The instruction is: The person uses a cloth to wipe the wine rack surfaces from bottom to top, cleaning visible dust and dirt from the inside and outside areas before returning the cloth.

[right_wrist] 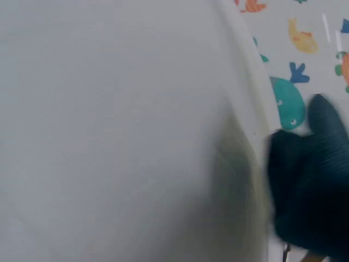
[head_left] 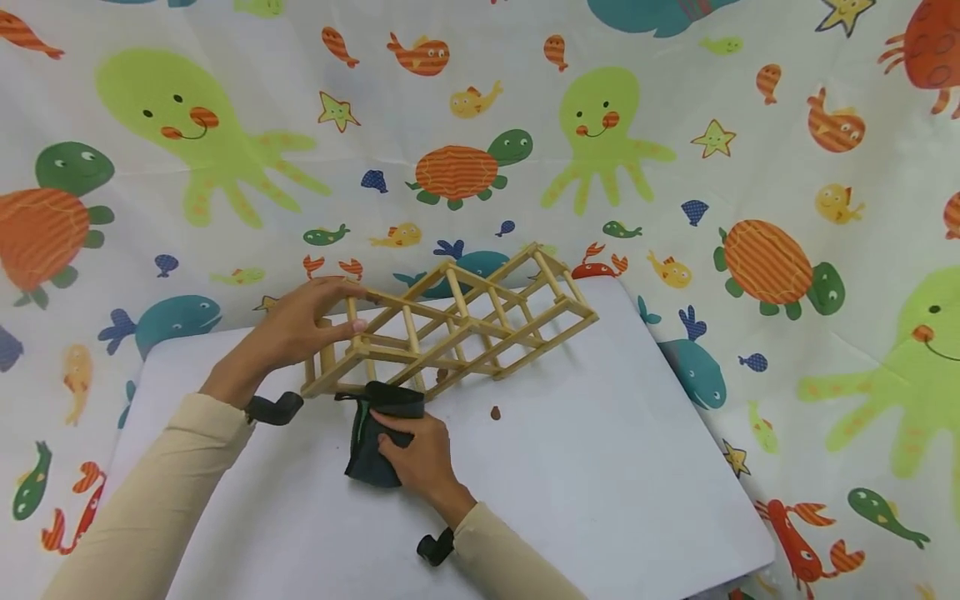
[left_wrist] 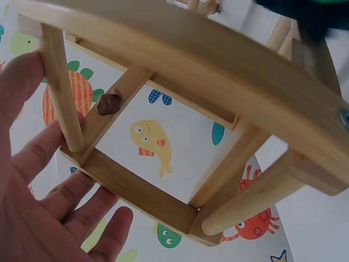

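Note:
A light wooden lattice rack (head_left: 465,324), made of crossed slats and round dowels, stands at a slant on the white table. My left hand (head_left: 296,327) grips its left end, the thumb on one side of a dowel and the fingers behind it. A brown lump (left_wrist: 109,103) sticks to a slat in the left wrist view. In my right hand (head_left: 422,454) is a folded dark green cloth (head_left: 372,458), pinched between thumb and fingers against the rack's near lower edge. The right wrist view shows the cloth blurred; that hand is hidden there.
Another small brown lump (head_left: 495,412) lies on the white tabletop (head_left: 600,467), right of the cloth. A curtain (head_left: 495,100) printed with sea animals hangs behind the table and shows around its sides.

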{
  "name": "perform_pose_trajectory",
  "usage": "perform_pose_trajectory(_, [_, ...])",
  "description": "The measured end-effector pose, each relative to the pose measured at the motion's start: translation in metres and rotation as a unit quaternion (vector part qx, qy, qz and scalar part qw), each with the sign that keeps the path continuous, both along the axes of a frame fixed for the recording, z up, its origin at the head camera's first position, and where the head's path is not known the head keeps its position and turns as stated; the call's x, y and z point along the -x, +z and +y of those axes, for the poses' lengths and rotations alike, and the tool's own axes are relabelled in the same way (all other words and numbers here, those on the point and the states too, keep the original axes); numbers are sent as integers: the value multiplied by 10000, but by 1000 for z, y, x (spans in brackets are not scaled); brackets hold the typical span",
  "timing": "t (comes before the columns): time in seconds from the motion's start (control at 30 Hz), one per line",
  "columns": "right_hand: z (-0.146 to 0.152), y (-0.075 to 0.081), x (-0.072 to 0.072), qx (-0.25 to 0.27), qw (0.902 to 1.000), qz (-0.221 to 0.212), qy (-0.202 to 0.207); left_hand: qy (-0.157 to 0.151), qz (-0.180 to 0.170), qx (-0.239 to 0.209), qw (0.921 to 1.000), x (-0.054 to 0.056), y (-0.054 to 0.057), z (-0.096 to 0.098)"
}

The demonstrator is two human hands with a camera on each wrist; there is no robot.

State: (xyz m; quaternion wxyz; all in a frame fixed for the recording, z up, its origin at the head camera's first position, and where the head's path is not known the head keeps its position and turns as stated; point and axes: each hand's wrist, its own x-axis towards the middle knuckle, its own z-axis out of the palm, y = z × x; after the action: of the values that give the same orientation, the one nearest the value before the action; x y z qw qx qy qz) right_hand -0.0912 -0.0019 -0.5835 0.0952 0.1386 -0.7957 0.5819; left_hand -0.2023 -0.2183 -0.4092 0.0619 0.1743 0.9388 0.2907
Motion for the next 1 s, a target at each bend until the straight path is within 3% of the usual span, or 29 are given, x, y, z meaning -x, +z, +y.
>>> perform_pose_trajectory(0.07, [1, 0, -3, 532, 9971, 372, -402, -28, 4, 0, 10000, -1, -1, 0])
perform_pose_trajectory(0.13, [2, 1, -2, 1113, 9868, 801, -858, -6, 14, 34, 10000, -3, -2, -2])
perform_pose_trajectory(0.2, [3, 3, 2, 1376, 9791, 1012, -1101, 56, 24, 62, 10000, -6, -2, -4])
perform_pose_trajectory(0.3, [1, 2, 7, 1085, 9876, 725, -877, 118, 25, 39, 9999, -8, -2, -6])
perform_pose_trajectory(0.37, [0, 0, 7, 469, 9973, 246, -515, 78, 44, 10, 10000, -7, -2, -5])
perform_pose_trajectory(0.43, [0, -2, 5, -142, 9997, -91, -188, 34, 59, -30, 10000, -5, -3, -2])
perform_pose_trajectory(0.5, [3, -3, 2, -268, 9995, -144, -16, -17, 68, -35, 10000, -3, -3, 2])
perform_pose_trajectory(0.6, [10, -2, 0, 297, 9976, 540, -306, -22, 44, -71, 10000, -3, -3, 3])
perform_pose_trajectory(0.7, [21, 2, 7, 740, 9832, 1360, -963, 19, 47, -71, 10000, -5, -1, 3])
perform_pose_trajectory(0.77, [29, 3, 16, 707, 9767, 1573, -1279, 61, 61, -74, 9999, -6, 0, 3])
perform_pose_trajectory(0.87, [41, 1, 27, 561, 9790, 1339, -1433, 67, 62, -108, 9999, -5, -2, 3])
perform_pose_trajectory(1.0, [60, -10, 29, -79, 9866, 285, -1605, 68, 47, -121, 9999, -3, -6, 4])
